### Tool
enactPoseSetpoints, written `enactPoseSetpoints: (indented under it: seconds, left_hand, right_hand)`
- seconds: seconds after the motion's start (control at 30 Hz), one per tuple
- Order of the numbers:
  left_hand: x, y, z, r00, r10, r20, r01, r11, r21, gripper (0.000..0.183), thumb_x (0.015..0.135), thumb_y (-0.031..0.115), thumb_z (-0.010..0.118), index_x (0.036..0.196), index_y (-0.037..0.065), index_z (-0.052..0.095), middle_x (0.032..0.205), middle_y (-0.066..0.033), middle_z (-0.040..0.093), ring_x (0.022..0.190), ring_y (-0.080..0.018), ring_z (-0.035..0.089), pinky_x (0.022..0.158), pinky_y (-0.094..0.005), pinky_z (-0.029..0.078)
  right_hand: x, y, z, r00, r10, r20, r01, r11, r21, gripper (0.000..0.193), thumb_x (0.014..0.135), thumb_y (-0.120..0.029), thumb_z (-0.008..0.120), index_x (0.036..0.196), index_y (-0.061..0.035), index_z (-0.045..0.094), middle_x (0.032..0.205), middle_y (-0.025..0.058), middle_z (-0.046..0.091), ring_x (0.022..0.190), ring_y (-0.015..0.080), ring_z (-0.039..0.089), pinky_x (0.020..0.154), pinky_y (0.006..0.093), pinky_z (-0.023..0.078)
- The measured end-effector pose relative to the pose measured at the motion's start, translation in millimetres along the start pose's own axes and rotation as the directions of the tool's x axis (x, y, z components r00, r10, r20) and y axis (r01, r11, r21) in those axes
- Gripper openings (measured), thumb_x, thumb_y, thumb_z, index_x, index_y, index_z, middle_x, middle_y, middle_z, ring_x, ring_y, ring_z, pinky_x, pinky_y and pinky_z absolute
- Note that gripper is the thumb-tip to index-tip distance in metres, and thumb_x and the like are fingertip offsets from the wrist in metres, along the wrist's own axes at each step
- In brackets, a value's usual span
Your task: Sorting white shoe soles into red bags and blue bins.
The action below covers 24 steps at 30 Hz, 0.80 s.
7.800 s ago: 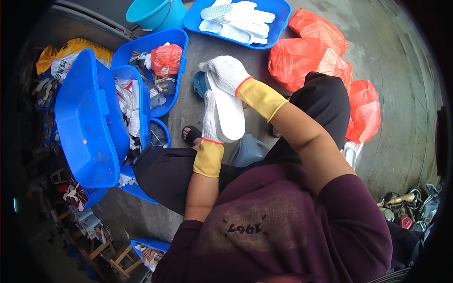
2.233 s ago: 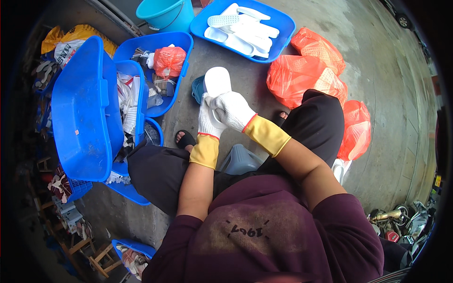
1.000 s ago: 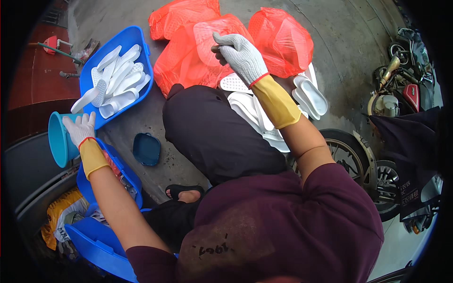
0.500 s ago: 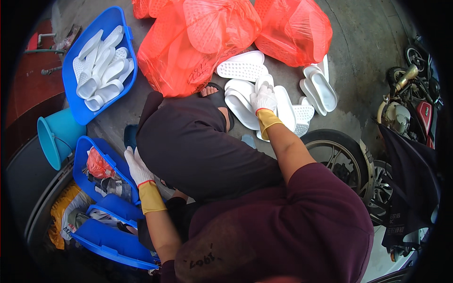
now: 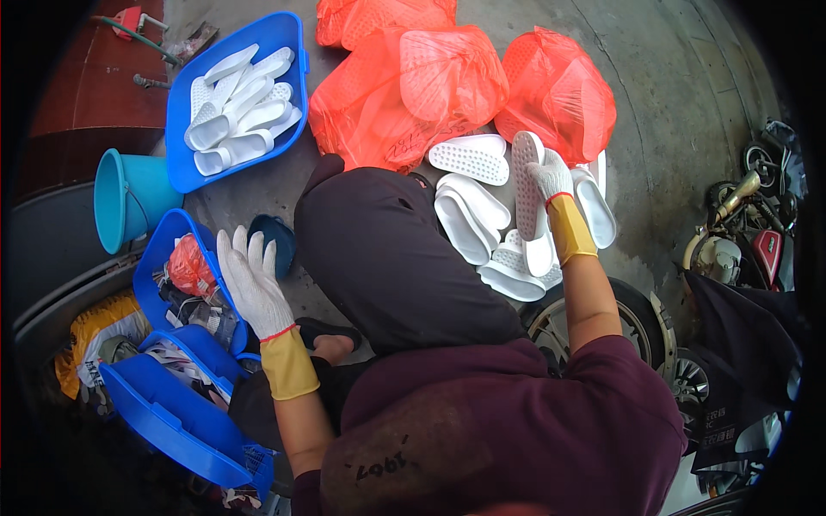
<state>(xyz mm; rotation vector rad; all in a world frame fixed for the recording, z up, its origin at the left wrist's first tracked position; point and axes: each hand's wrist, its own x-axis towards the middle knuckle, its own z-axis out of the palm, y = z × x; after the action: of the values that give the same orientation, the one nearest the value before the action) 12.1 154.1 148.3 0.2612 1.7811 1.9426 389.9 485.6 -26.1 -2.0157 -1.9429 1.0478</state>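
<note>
The white sole (image 5: pixel 527 189), elongated with rounded ends and rows of round dots, is gripped upright in the right hand (image 5: pixel 553 176), above white footwear pieces (image 5: pixel 471 219) on the concrete floor (image 5: pixel 662 163). The knit-gloved left hand (image 5: pixel 254 279) is spread wide, holding nothing. Translucent red plastic bags (image 5: pixel 361 103) contain dotted soles. The blue tub (image 5: pixel 179 163) holds white footwear; a smaller blue tub (image 5: pixel 157 245) holds a red plastic bundle (image 5: pixel 189 265).

We have soft light, glints on the large red bag (image 5: pixel 387 95), and bowed lines in the floor (image 5: pixel 667 129) right of it.
</note>
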Motion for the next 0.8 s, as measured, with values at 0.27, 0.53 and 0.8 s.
enactPoseSetpoints:
  seconds: [0.27,0.53,0.8]
  left_hand:
    - [-42,81,101,0.791,0.426,0.439,-0.438,0.896,-0.081,0.093,0.098,0.021,0.075,0.166,0.001,0.015,0.164,-0.0255,0.031,0.148,-0.0374,0.04,0.118,-0.0452,0.04]
    - [-53,56,-27,0.788,0.607,0.105,-0.543,0.765,-0.347,0.078,0.108,0.051,0.052,0.162,0.002,0.026,0.159,-0.017,0.041,0.146,-0.0279,0.045,0.118,-0.039,0.04]
    - [-82,-55,-132,0.981,0.026,0.195,0.171,0.377,-0.91,0.09,0.099,0.078,0.034,0.155,0.008,0.036,0.156,-0.0228,0.045,0.129,-0.047,0.054,0.114,-0.069,0.037]
  right_hand:
    - [-138,-334,-103,0.632,-0.725,-0.275,0.774,0.569,0.278,0.049,0.084,-0.024,0.075,0.127,-0.0008,0.068,0.109,0.0127,0.075,0.096,0.0222,0.072,0.088,0.036,0.057]
    - [-347,-447,76,0.267,-0.92,0.286,0.883,0.353,0.311,0.048,0.081,-0.041,0.078,0.107,-0.0001,0.076,0.099,0.024,0.073,0.092,0.0375,0.073,0.085,0.0438,0.056]
    - [-407,-331,185,0.052,-0.928,0.37,0.812,0.255,0.525,0.024,0.097,-0.018,0.064,0.116,-0.0089,0.075,0.109,0.0202,0.073,0.101,0.038,0.071,0.091,0.0403,0.055]
